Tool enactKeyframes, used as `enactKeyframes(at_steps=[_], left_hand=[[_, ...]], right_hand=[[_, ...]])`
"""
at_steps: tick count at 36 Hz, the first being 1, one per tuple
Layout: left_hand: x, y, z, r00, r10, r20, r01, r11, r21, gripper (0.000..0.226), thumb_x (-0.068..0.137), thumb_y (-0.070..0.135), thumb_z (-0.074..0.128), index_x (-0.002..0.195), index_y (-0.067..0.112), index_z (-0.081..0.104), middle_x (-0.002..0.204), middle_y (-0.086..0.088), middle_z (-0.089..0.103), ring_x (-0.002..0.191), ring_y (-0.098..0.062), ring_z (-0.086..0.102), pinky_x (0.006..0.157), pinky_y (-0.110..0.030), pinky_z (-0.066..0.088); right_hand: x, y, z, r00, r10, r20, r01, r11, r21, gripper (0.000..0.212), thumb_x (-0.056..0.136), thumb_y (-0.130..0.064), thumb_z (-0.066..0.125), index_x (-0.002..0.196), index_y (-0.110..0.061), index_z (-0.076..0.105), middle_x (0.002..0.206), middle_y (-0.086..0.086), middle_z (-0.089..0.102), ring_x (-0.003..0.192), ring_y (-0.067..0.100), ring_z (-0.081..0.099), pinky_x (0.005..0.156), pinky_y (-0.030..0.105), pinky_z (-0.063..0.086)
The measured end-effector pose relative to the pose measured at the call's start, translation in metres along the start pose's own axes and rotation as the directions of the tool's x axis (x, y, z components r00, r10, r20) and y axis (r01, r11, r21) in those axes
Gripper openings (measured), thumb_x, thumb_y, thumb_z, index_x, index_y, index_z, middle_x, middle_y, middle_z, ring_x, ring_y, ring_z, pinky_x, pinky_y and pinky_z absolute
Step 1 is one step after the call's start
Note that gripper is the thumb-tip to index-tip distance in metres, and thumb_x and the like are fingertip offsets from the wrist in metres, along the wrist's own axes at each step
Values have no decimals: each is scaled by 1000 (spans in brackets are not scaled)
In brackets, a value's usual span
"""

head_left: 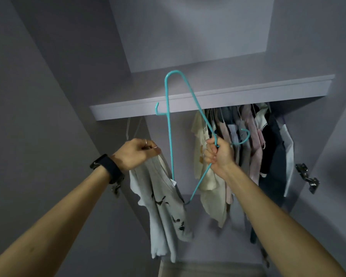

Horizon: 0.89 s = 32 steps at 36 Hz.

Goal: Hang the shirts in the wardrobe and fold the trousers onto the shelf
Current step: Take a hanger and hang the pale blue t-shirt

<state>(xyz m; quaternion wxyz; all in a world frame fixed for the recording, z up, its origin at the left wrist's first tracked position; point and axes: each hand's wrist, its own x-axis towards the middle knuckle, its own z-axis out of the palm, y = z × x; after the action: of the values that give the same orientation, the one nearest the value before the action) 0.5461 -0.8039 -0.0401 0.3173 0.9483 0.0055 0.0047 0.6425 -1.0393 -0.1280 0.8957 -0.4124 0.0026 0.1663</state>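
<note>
Forearms reach into the wardrobe, a dark watch [106, 166] on the left wrist. Left hand [136, 153] pinches the grey shirt [164, 206] at its shoulder, and the body hangs straight down below the grip. Right hand [218, 154] is clenched round the teal hanger [169, 136] near its neck, hook [246, 136] pointing right. The hanger stands on end, long axis near vertical. Its lower end meets the shirt's neck opening, down and left of the right fist; whether it is inside cannot be told. Threading probably turns on that end. Behind, hung garments [248, 140] crowd the right side beneath the shelf [208, 98]; a bare wire hanger [128, 128] hangs left.
</note>
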Motion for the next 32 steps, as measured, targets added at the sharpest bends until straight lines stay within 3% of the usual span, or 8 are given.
enactKeyframes(at_steps=[6,9,12,15,19,23,27,32], left_hand=[[-5,-4,-9,1000,-10,-16,9,999,-44,23,97,35,63,94,16,76,99,1,74,99,-16,65,95,-35,47],[-7,-4,-18,999,-25,-36,22,995,-94,22,95,35,65,93,16,76,93,8,74,90,-5,64,89,-26,45],[-11,-4,-23,997,-17,-72,5,988,-156,19,96,29,64,93,14,76,91,1,72,85,-7,61,81,-20,43],[-13,-13,-32,989,-45,-139,11,972,-235,14,96,21,66,92,13,76,92,0,71,87,-9,61,84,-23,44],[-24,-27,-45,967,-97,-234,17,947,-322,25,90,35,71,81,12,70,80,-1,61,78,-15,54,77,-33,41],[-34,-41,-47,925,-184,-333,77,947,-311,20,99,34,60,95,18,73,88,3,71,78,-10,64,73,-26,51],[-30,-47,-42,898,-171,-405,84,971,-225,27,100,39,57,102,18,73,95,7,71,89,-11,65,80,-29,52],[-24,-48,-28,912,10,-410,28,996,87,26,99,44,55,102,24,72,97,8,65,88,-9,59,71,-20,43]], right_hand=[[-1,-13,27,997,-37,71,22,980,197,36,65,-15,48,35,-22,31,35,-6,20,31,9,15,35,22,5],[7,6,39,999,-25,27,22,993,113,47,80,-8,43,36,-23,34,37,-7,21,30,8,16,31,19,11],[14,40,36,999,23,-31,-23,1000,-2,59,91,-6,39,33,-22,39,37,-8,24,29,7,18,31,19,13],[15,67,26,995,37,-95,-50,990,-130,49,92,-6,42,46,-21,44,38,-8,26,30,6,20,33,17,13],[16,67,4,972,-27,-235,-48,951,-305,35,97,-13,51,63,-16,50,40,-7,34,30,5,26,33,15,18],[17,48,-14,974,-189,-128,49,719,-693,45,89,-29,62,47,-17,51,44,2,41,41,15,37,43,22,31],[16,30,-11,957,-289,-34,106,454,-884,46,85,-23,65,42,-13,54,38,-1,47,37,7,44,54,27,40],[3,15,-1,977,-172,122,147,137,-980,36,82,-29,64,52,-9,61,46,2,53,43,8,46,50,26,38]])
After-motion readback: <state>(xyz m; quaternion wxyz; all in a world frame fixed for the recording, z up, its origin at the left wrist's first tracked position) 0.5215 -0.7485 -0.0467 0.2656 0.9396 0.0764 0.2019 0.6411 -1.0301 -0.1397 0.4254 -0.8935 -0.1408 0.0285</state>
